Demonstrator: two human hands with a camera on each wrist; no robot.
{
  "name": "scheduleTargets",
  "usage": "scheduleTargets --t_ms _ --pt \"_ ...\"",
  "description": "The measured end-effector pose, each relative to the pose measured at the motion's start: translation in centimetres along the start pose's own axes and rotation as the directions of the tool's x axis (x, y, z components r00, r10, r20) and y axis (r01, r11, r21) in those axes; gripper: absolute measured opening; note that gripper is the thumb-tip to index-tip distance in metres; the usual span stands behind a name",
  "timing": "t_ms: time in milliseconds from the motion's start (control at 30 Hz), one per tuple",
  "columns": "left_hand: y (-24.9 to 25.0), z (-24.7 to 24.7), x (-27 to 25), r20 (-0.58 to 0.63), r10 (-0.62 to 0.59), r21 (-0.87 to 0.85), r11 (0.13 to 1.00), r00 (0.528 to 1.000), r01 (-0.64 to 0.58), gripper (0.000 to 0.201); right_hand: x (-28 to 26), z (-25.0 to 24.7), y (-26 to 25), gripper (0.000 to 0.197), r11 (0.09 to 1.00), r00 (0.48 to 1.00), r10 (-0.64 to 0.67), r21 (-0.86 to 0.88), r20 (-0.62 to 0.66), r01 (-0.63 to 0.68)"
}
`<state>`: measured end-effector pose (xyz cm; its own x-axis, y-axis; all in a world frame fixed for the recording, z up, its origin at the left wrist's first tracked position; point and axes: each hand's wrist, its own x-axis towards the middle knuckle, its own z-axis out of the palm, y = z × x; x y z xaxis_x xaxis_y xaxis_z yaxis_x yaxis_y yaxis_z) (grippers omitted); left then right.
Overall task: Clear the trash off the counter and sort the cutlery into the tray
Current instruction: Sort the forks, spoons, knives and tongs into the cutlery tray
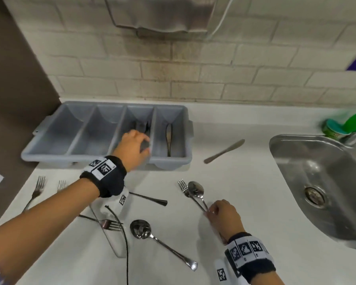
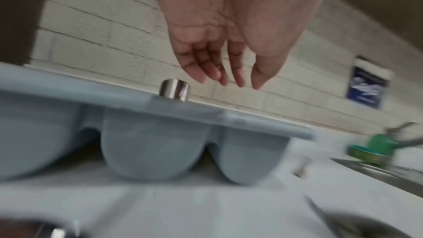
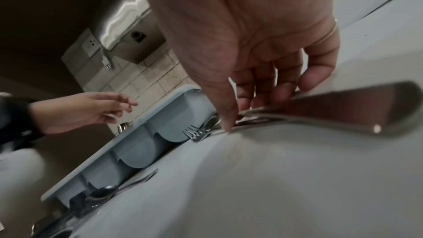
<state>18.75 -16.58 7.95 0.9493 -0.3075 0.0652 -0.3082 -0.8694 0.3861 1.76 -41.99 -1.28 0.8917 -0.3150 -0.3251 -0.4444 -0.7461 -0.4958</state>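
Two handles in right-hand grip, left hand empty

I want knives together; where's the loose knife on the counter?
In the head view the knife lies on the counter, right of the grey tray, left of the sink.

White counter, grey cutlery tray upper left, scattered forks, spoons, possibly one knife.
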Motion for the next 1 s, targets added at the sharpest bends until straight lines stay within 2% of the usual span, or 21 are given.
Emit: scheduleTargets --t_ms 67,133,200,233,300,367,433,467,567,700,733,800,833,900,933,1000 --pt "1.3 0.9 -5.1 0.187 0.091 -0.089 0.993 0.978 -0.076 0.023 0.3 0.0 0.2 0.034 0.998 0.999 0.023 0.055 -0.023 -0.022" --pt "2.5 2.3 -9.5 0.453 0.135 -0.138 0.987 0.881 -0.081 0.02 0.7 0.0 0.3 0.03 0.993 0.999 0.029 0.116 -0.027 -0.026" --pt "3.1 4.1 -12.7 0.624 0.177 -0.13 0.984 0.761 -0.122 0.023 0.8 -0.3 0.4 0.02 0.984 0.999 0.01 0.18 -0.036 -0.004" --pt "3.2 4.9 -13.9 0.676 0.178 -0.116 0.984 0.715 -0.135 0.026 0.7 -0.4 0.3 0.017 0.982 0.999 -0.008 0.19 -0.046 0.017" --pt "3.5 6.1 -15.9 0.739 0.161 -0.106 0.987 0.654 -0.123 0.03 0.3 -0.7 0.3 0.013 0.981 0.997 -0.044 0.186 -0.061 0.054" --pt "3.5 7.0 -17.3 0.769 0.122 -0.103 0.992 0.628 -0.067 0.033 -0.2 -0.7 0.2 0.015 0.977 0.995 -0.085 0.19 -0.059 0.095" --pt "3.7 7.4 -17.7 0.764 0.078 -0.066 0.997 0.64 -0.043 0.028 -0.7 -1.0 -0.1 0.021 0.967 0.989 -0.14 0.206 -0.051 0.148" --pt "3.8 7.5 -17.8 0.748 0.061 -0.049 0.998 0.66 -0.036 0.025 -1.0 -1.0 -0.5 0.022 0.959 0.984 -0.174 0.219 -0.042 0.179" --pt "3.5 7.0 -17.8 0.706 0.056 -0.059 0.998 0.706 -0.02 0.023 -1.9 -1.2 -2.1 0.011 0.936 0.973 -0.232 0.268 -0.017 0.228" --pt "0.6 4.4 -18.1 0.56 0.047 -0.263 0.957 0.827 0.124 0.012 -2.8 -1.6 -5.7 0.011 0.864 0.958 -0.284 0.421 -0.044 0.276" --pt "-0.3 3.6 -18.4 0.514 0.039 -0.365 0.914 0.857 0.178 0.011 -2.9 -1.7 -6.9 0.014 0.839 0.955 -0.294 0.469 -0.036 0.276" --pt "-1.8 1.3 -19.1 0.404 -0.031 -0.579 0.765 0.914 0.282 0.035 -3.2 -1.9 -9.7 0.028 0.795 0.943 -0.334 0.544 0.019 0.27" --pt "-2.6 0.1 -19.5 0.345 -0.065 -0.705 0.641 0.937 0.304 0.035 -3.2 -2.0 -11.2 0.033 0.777 0.932 -0.358 0.569 0.05 0.268" --pt "-4.5 -2.5 -20.0 0.307 -0.095 -0.88 0.351 0.947 0.32 0.019 -3.0 -1.8 -14.6 0.043 0.745 0.914 -0.398 0.609 0.08 0.271" --pt "-5.5 -3.3 -20.0 0.31 -0.102 -0.905 0.272 0.945 0.327 0.031 -2.6 -1.6 -16.2 0.047 0.728 0.908 -0.411 0.629 0.081 0.273" --pt "-7.8 -4.8 -19.9 0.321 -0.131 -0.889 0.299 0.938 0.346 0.039 -1.7 -0.4 -20.3 0.051 0.698 0.904 -0.417 0.669 0.091 0.255"
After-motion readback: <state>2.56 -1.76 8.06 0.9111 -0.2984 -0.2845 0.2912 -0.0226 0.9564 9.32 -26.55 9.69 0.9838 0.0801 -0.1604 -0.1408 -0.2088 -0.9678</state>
